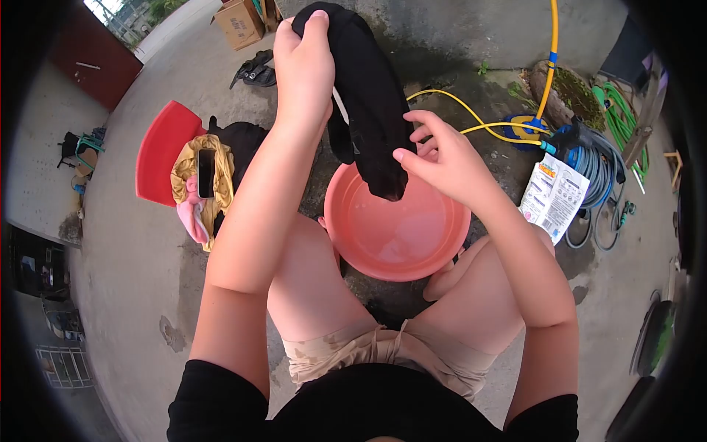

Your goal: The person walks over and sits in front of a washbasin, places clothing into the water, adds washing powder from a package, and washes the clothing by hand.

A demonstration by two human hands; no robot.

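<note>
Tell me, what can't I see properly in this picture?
Black cloth, head view: its far side faces away, and the left hand covers part of its top.
Packet, head view: most print is too small to read.
Yellow hose, head view: the top edge cuts it off.
Red chair, head view: a yellow cloth covers part.

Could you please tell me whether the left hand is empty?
No, the left hand grips one end of the black cloth, thumb over the fabric.
</note>
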